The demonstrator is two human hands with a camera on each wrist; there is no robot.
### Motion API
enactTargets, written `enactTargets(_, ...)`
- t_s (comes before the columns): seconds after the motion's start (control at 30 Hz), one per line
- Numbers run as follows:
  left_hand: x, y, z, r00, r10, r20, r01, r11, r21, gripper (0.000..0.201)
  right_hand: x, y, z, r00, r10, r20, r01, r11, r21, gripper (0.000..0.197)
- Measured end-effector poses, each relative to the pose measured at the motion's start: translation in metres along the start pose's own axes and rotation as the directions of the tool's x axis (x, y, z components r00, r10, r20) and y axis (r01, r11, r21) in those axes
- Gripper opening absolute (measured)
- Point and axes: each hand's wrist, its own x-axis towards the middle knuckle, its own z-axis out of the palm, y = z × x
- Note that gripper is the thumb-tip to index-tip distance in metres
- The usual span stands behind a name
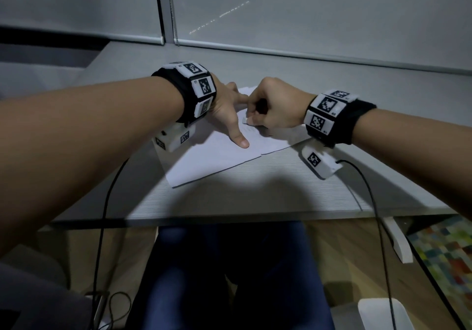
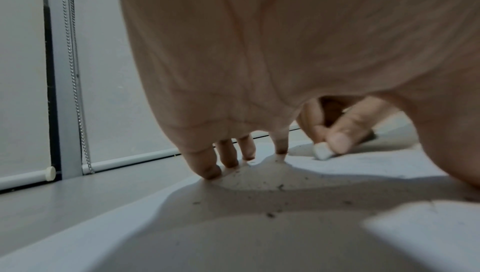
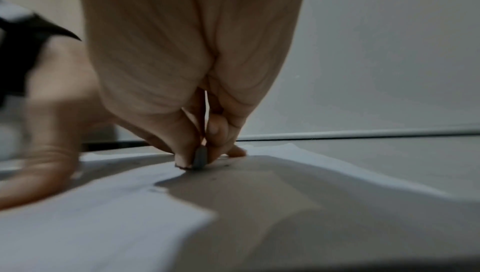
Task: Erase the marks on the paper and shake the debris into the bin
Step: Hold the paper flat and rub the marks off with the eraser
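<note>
My left hand (image 1: 227, 115) lies spread on the white sheet of paper (image 1: 217, 158), fingers straight and fingertips (image 2: 211, 170) pressing down, thumb reaching toward the near edge of the grey tabletop (image 1: 255, 196). The purpose of this pose, as I judge it, is to pin the sheet so that rubbing cannot drag or crease it. My right hand (image 1: 273, 107) is curled, thumb and fingers pinching a small white block eraser (image 2: 322, 152), whose lower end touches the paper just beside my left forefinger. Holding the eraser low and short in the grip should give firm pressure over the faint pencil marks (image 1: 251, 131).

Dark eraser crumbs (image 2: 279, 187) lie scattered on the paper under and in front of my left palm; they are not yet shaken off, so the erasing step appears to be in hand.

The paper sits at the middle of the tabletop, turned at an angle, its near corner well short of the tabletop's near edge. Bare tabletop lies open to the right and toward the far edge below the lowered grey roller blind (image 1: 306, 18), giving room for strokes. A white bin (image 1: 378, 314) is partly visible on the floor below the tabletop's near right corner; cables (image 1: 367, 181) from the wrist cameras trail across the right side and could snag during the carry.
</note>
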Motion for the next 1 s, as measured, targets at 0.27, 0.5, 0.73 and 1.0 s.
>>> enactTargets(0.27,0.0,0.001,-0.002,1.0,0.002,-0.004,-0.002,1.0,0.0,0.125,0.003,-0.004,0.008,0.999,0.014,-0.03,-0.015,0.999,-0.042,0.011)
enactTargets(0.5,0.001,0.001,-0.001,1.0,-0.001,-0.009,0.001,1.0,0.029,0.128,0.008,-0.003,0.004,0.998,0.024,-0.061,-0.025,0.999,-0.021,0.01)
enactTargets(0.73,-0.002,0.003,-0.001,1.0,-0.003,-0.003,0.003,0.999,-0.041,0.086,0.004,-0.014,0.009,1.0,-0.007,-0.03,0.006,0.999,-0.032,0.013)
enactTargets(1.0,0.002,0.001,0.001,1.0,-0.009,-0.014,0.009,1.0,-0.016,0.129,0.009,-0.001,0.0,0.998,0.045,-0.031,-0.046,0.998,-0.035,0.016)
